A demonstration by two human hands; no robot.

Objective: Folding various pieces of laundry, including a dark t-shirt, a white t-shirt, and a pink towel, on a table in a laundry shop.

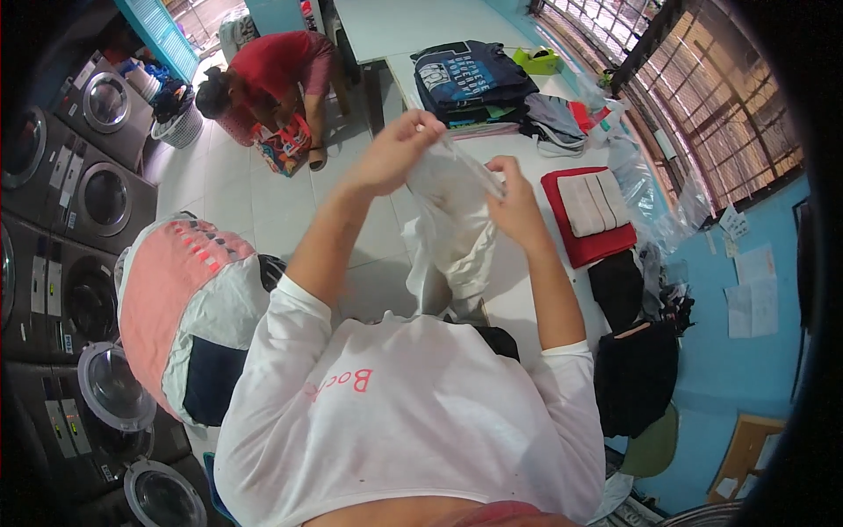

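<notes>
In front of my chest hangs a thin white garment [450,198], its lower part bunched and slightly beige; its exact kind I cannot make out. My left hand [399,154] is closed on its upper left edge, fingertips pinched together. The upper right edge is gripped by my right hand [516,200], lower and nearer to me. Between the two hands the cloth is stretched, and the rest drops loosely toward my lap. Beyond it, on the white table [386,26], lies a stack of folded dark shirts [470,75].
Right of my hands lie a folded red cloth and a beige towel [595,202], with black clothes [637,378] nearer me. A big laundry bundle [180,307] stands left, before stacked washing machines [105,198]. A person in red [281,79] bends over cloth near a white basket [180,123].
</notes>
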